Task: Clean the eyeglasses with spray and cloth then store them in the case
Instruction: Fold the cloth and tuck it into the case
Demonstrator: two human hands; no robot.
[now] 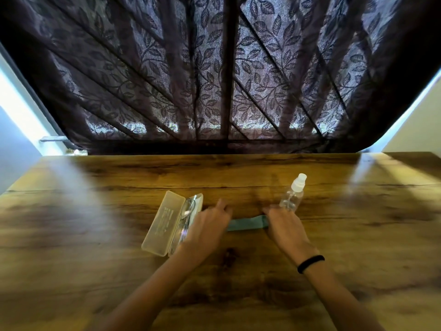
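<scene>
Narrow fabric cloth (245, 223): plain teal.
Oblong plastic case (162, 223): translucent cream, perhaps faint print.
Plastic spray bottle (292, 195): clear, white cap.
Wooden desk (95, 211): brown, dark grain streaks.
Sheer curtain (214, 68): dusky purple, leaf pattern.
Elastic wristband (310, 263): black.

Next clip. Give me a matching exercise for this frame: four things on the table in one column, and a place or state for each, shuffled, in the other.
Things:
1. case
2. glasses
3. cloth
4. bottle

Places or states:
A. stands upright, beyond the right hand
B. lies open, left of the left hand
C. teal, stretched between both hands
D. lies inside the case

Pairs: 1-B, 2-D, 3-C, 4-A.
</scene>
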